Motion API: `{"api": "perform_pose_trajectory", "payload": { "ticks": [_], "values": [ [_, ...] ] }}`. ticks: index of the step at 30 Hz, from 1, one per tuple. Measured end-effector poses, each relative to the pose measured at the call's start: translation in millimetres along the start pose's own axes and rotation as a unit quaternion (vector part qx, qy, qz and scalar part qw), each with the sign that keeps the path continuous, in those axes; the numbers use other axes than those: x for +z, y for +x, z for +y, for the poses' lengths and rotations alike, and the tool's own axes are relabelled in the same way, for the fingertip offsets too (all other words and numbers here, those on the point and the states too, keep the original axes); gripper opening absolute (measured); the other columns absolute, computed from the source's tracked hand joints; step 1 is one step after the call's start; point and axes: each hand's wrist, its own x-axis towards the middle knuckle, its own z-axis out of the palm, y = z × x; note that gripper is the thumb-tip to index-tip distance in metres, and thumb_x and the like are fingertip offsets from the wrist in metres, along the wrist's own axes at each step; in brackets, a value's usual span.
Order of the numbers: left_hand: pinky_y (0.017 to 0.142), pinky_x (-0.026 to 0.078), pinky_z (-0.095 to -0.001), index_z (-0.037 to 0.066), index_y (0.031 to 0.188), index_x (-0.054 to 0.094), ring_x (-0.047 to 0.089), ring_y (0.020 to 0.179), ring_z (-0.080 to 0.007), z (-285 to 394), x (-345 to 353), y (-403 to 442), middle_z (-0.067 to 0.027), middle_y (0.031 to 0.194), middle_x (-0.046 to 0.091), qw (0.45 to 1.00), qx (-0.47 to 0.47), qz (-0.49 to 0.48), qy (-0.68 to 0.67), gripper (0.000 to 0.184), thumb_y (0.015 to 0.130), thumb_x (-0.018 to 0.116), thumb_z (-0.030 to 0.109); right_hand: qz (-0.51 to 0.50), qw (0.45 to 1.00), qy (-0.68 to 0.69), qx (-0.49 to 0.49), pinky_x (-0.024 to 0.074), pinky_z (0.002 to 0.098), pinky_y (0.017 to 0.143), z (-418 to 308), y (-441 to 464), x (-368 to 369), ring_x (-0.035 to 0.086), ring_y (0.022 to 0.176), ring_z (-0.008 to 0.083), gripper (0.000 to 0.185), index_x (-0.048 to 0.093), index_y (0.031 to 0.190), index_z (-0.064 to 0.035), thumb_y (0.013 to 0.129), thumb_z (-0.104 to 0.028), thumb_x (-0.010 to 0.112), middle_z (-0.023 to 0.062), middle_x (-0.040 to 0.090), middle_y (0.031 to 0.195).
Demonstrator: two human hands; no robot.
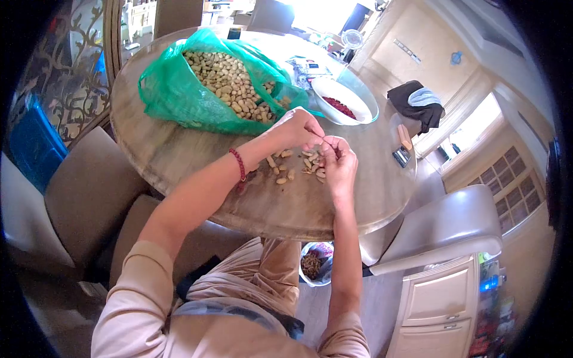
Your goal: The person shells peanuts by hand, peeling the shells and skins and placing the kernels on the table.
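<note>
My left hand [296, 129], a red bead bracelet [238, 164] on its wrist, is closed in a pinch. Its fingertips meet those of my right hand [341, 161], also pinched, on a small peanut that the fingers mostly hide. Under and beside the hands, loose peanuts in the shell [280, 169] lie on the wooden table [274, 209], with more pale shells or peanuts [311, 162] by the right hand. Just behind the left hand, a green plastic bag [170, 89] lies open, full of unshelled peanuts [224, 80]. A white bowl [327, 88] beyond the hands holds red-skinned kernels [340, 107].
Below the table edge, a lined bin [325, 277] contains brown shells [311, 264]. Clear plastic packaging [307, 68] lies near the bowl. Chairs stand left [89, 191] and right [444, 230]. A dark cloth [415, 104] and a small dark object [401, 157] are at the right rim.
</note>
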Motion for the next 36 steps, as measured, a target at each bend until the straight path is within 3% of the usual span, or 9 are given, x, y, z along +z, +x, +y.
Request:
{"api": "perform_pose_trajectory", "payload": {
  "ticks": [2,4,6,14,23,27,29,31,36],
  "values": [
    [0.054,0.052,-0.0242,-0.005,0.082,0.064,0.06,0.059,-0.0113,0.0,3.0,-0.6,-0.0084,0.07,0.063,0.99,-0.027,0.003,-0.139,0.017,0.074,0.068,0.009,0.024,1.0,0.002,-0.007,0.0451,0.0217,0.049,2.9,0.3,0.0,0.052,0.054,0.0073,0.012,0.06,0.092,0.0022,0.084,-0.004,0.055,0.0049,0.06,0.074],
    [0.057,0.053,-0.0247,-0.005,0.086,0.063,0.061,0.061,-0.0129,6.1,3.5,-4.3,-0.0091,0.073,0.064,0.984,-0.049,0.004,-0.173,0.016,0.076,0.067,0.007,0.063,0.987,0.145,-0.026,0.0436,0.0198,0.051,7.4,2.8,1.9,0.051,0.057,0.0063,0.013,0.06,0.094,0.0017,0.084,-0.006,0.058,0.0038,0.06,0.078],
    [0.059,0.054,-0.0244,-0.005,0.088,0.062,0.062,0.063,-0.0141,8.5,5.0,-4.5,-0.0098,0.076,0.064,0.964,-0.079,0.008,-0.252,0.017,0.076,0.067,0.007,0.064,0.988,0.14,-0.027,0.0428,0.0191,0.051,6.7,1.9,0.7,0.051,0.058,0.006,0.014,0.061,0.094,0.0019,0.083,-0.007,0.06,0.0031,0.059,0.079],
    [0.06,0.054,-0.026,-0.002,0.091,0.059,0.062,0.065,-0.0144,7.5,13.7,-4.6,-0.0107,0.079,0.063,0.951,-0.063,-0.019,-0.302,0.015,0.079,0.063,0.004,0.055,0.979,0.198,-0.009,0.0428,0.0183,0.058,13.1,3.5,-6.7,0.051,0.065,0.0046,0.015,0.065,0.089,0.0023,0.078,-0.008,0.066,0.0016,0.06,0.08],
    [0.061,0.053,-0.0231,-0.001,0.096,0.06,0.062,0.068,-0.0114,12.1,8.2,-3.9,-0.0074,0.079,0.064,0.981,0.02,-0.057,-0.184,0.017,0.079,0.061,0.004,0.074,0.984,0.163,-0.012,0.042,0.0184,0.058,2.5,-1.3,-9.0,0.05,0.062,0.0039,0.011,0.066,0.086,-0.0005,0.077,-0.007,0.068,-0.0027,0.058,0.069],
    [0.061,0.051,-0.0217,-0.001,0.098,0.062,0.061,0.067,-0.0089,14.0,4.4,-2.7,-0.006,0.078,0.065,0.983,0.04,-0.088,-0.159,0.023,0.075,0.063,0.002,0.075,0.986,0.148,-0.018,0.0346,0.0173,0.05,6.1,-0.4,-9.8,0.042,0.056,0.0017,0.009,0.061,0.071,-0.0016,0.076,-0.006,0.068,-0.0063,0.052,0.061],
    [0.06,0.05,-0.021,-0.001,0.098,0.064,0.059,0.067,-0.0067,14.8,3.3,-2.8,-0.0055,0.077,0.065,0.985,0.103,-0.123,-0.059,0.028,0.07,0.065,0.0,0.076,0.988,0.132,-0.032,0.0314,0.0171,0.048,9.3,0.0,-10.1,0.039,0.055,0.001,0.015,0.057,0.065,-0.0021,0.076,-0.005,0.067,-0.0071,0.049,0.06],
    [0.059,0.049,-0.0211,-0.001,0.098,0.064,0.059,0.066,-0.0065,15.9,5.8,-4.7,-0.0055,0.076,0.065,0.985,0.099,-0.126,-0.071,0.03,0.068,0.066,-0.002,0.076,0.986,0.128,-0.076,0.0278,0.0175,0.047,8.2,0.3,-10.3,0.034,0.054,0.0005,0.024,0.048,0.058,-0.0037,0.075,-0.002,0.065,-0.0079,0.043,0.058],
    [0.057,0.049,-0.0212,-0.001,0.097,0.064,0.058,0.062,-0.0068,17.1,7.8,-6.3,-0.0055,0.075,0.065,0.987,0.067,-0.122,-0.081,0.031,0.067,0.067,-0.003,0.061,0.99,0.103,-0.078,0.0281,0.0177,0.047,8.9,-0.8,-11.8,0.034,0.054,0.0008,0.025,0.048,0.058,-0.0044,0.076,-0.001,0.064,-0.0081,0.041,0.058]
  ]
}}
